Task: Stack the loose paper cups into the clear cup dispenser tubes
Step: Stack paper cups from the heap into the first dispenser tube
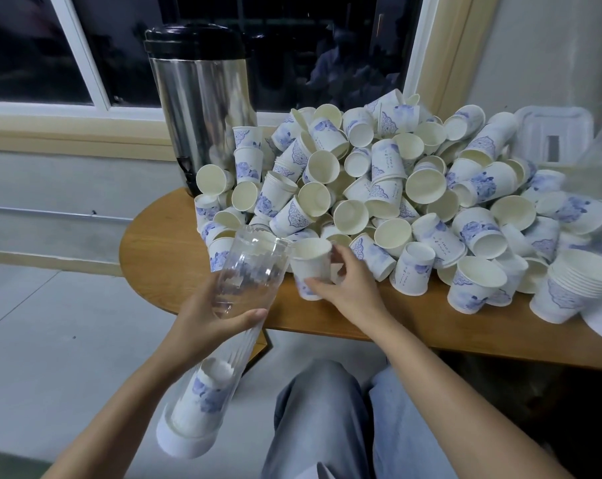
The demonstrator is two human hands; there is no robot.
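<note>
Left hand (209, 314) wraps clear tube (239, 285), mouth tilted toward pile; few cups (208, 392) stacked at near end. Right hand (344, 281) pinches loose cup (309, 267) just right of mouth. Best: turn cup base-first, line up with tube axis, slide in.

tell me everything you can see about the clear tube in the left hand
The clear tube is a long, ribbed, transparent plastic cylinder, tilted with its open mouth up by the table and its white end cap lowest. The left hand grips its middle. A short stack of blue-patterned cups sits nested at the capped end; the rest looks empty. The right hand holds a paper cup just beside the mouth.
</note>
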